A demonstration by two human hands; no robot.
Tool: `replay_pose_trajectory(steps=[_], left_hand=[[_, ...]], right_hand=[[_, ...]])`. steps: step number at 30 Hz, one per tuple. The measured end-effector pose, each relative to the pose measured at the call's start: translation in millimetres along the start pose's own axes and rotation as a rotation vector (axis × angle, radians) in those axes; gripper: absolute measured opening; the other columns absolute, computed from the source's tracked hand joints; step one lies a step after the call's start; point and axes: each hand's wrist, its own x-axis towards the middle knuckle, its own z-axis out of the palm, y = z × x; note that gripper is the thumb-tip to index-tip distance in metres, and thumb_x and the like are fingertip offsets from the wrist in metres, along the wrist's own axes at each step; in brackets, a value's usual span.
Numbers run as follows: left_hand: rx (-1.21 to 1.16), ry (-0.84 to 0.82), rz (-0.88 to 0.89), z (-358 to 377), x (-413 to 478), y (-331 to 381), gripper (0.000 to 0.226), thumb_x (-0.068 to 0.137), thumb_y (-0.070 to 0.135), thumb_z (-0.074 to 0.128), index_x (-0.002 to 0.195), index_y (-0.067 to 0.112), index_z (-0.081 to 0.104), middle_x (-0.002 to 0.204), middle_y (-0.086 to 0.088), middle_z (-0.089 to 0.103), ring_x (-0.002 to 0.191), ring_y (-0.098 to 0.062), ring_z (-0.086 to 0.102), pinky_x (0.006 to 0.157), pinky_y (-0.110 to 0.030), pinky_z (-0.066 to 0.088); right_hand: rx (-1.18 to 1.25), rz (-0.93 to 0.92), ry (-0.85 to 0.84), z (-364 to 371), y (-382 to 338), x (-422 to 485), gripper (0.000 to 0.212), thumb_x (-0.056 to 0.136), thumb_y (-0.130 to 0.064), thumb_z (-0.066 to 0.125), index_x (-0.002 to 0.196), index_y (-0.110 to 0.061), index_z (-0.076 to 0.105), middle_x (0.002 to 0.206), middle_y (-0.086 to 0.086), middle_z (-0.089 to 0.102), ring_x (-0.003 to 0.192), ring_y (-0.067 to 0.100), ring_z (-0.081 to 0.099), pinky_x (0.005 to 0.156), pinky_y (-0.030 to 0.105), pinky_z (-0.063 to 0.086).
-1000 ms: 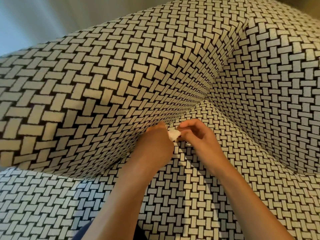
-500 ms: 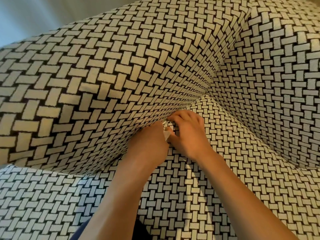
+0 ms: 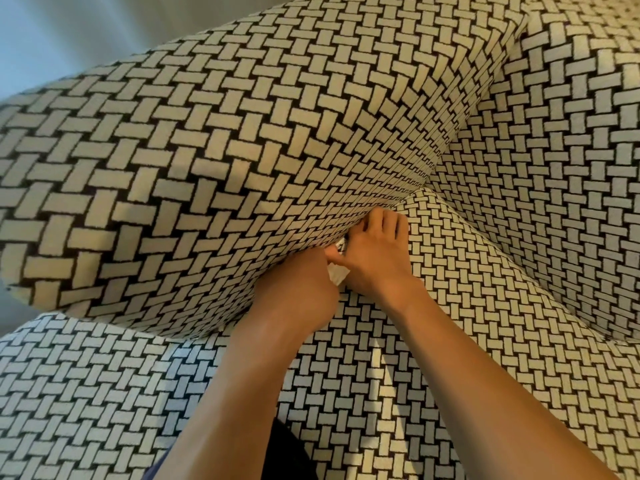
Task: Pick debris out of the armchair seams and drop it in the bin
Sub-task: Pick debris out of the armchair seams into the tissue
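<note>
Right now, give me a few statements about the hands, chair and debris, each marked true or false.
1. The left hand and the right hand meet at the seam between armrest and seat cushion. True.
2. A bin is in view. False: none shows.
3. A white scrap shows between the hands. True.
4. The fabric is plain grey. False: the armchair wears a black-and-white weave.
5. The right hand is lifted clear. False: its fingers reach into the seam.
</note>
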Motion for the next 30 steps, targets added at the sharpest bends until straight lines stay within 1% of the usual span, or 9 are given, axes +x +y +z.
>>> replay_pose_trajectory(steps=[3,8,12,17,19,21,24,26,30], left_hand=[[0.041,0.003,-0.023,-0.2,-1.2,-4.2,0.030,0.098,0.015,0.044,0.123,0.025,0.055,0.111,0.003,0.060,0.109,-0.024,0.058,0.094,-0.040,0.052],[0.059,-0.023,-0.054,-1.2,-2.7,-3.4,0.025,0.096,0.016,0.043,0.116,0.024,0.057,0.109,-0.001,0.063,0.107,-0.027,0.060,0.094,-0.044,0.053],[0.056,-0.031,-0.063,-0.9,-2.1,-5.1,0.025,0.095,0.015,0.044,0.115,0.023,0.056,0.110,-0.001,0.062,0.109,-0.027,0.059,0.094,-0.043,0.053],[0.032,-0.050,-0.059,-3.4,-2.0,-6.0,0.026,0.097,0.017,0.044,0.119,0.023,0.057,0.113,-0.001,0.063,0.109,-0.027,0.060,0.094,-0.042,0.053],[0.037,-0.050,-0.055,-3.4,-1.9,-6.1,0.027,0.097,0.018,0.045,0.121,0.022,0.056,0.115,-0.001,0.063,0.111,-0.027,0.060,0.094,-0.042,0.053],[0.051,-0.039,-0.053,-2.3,-2.3,-6.3,0.030,0.097,0.019,0.046,0.125,0.022,0.055,0.121,-0.001,0.062,0.115,-0.027,0.058,0.096,-0.044,0.052],[0.037,-0.026,-0.056,-1.5,-2.4,-5.9,0.030,0.098,0.020,0.045,0.127,0.022,0.054,0.124,-0.001,0.060,0.117,-0.028,0.057,0.098,-0.045,0.051],[0.016,-0.035,-0.055,-1.5,-2.0,-5.8,0.027,0.099,0.022,0.045,0.124,0.022,0.055,0.120,-0.001,0.061,0.115,-0.028,0.058,0.097,-0.044,0.052],[0.023,-0.038,-0.050,-1.8,0.3,-6.2,0.023,0.098,0.018,0.045,0.117,0.022,0.056,0.105,0.000,0.063,0.106,-0.028,0.063,0.088,-0.040,0.053]], right_hand=[[0.086,0.026,-0.036,-3.9,5.4,7.1,0.074,0.088,-0.074,0.038,0.120,-0.014,0.068,0.133,0.011,0.037,0.132,0.035,0.023,0.120,0.052,0.010],[0.244,0.009,-0.064,-2.4,21.5,14.6,0.057,0.083,-0.074,0.048,0.118,-0.036,0.071,0.115,-0.001,0.036,0.128,0.030,0.022,0.118,0.044,0.004],[0.343,0.003,0.025,3.0,21.6,13.4,0.042,0.085,-0.067,0.056,0.107,-0.036,0.075,0.107,-0.006,0.034,0.123,0.025,0.023,0.118,0.041,0.001],[0.401,0.000,0.195,11.4,22.8,9.7,0.032,0.088,-0.059,0.059,0.101,-0.036,0.078,0.103,-0.008,0.041,0.117,0.021,0.030,0.116,0.037,0.007],[0.365,-0.002,0.175,11.4,23.3,10.4,0.035,0.087,-0.061,0.056,0.101,-0.037,0.077,0.104,-0.007,0.041,0.117,0.021,0.030,0.117,0.040,0.011],[0.282,-0.016,0.079,7.0,21.8,12.4,0.042,0.087,-0.066,0.049,0.103,-0.038,0.075,0.105,-0.005,0.039,0.118,0.024,0.028,0.116,0.043,0.014],[0.218,-0.015,-0.023,-0.8,20.5,15.1,0.046,0.088,-0.069,0.044,0.109,-0.039,0.072,0.110,-0.001,0.036,0.124,0.030,0.025,0.118,0.045,0.012],[0.249,-0.014,-0.011,0.6,22.2,14.7,0.041,0.091,-0.065,0.046,0.107,-0.039,0.073,0.109,-0.001,0.036,0.124,0.029,0.024,0.118,0.045,0.010],[0.333,-0.058,0.138,14.3,24.3,11.5,0.034,0.093,-0.059,0.050,0.101,-0.040,0.076,0.102,-0.004,0.039,0.114,0.024,0.028,0.118,0.045,0.008]])
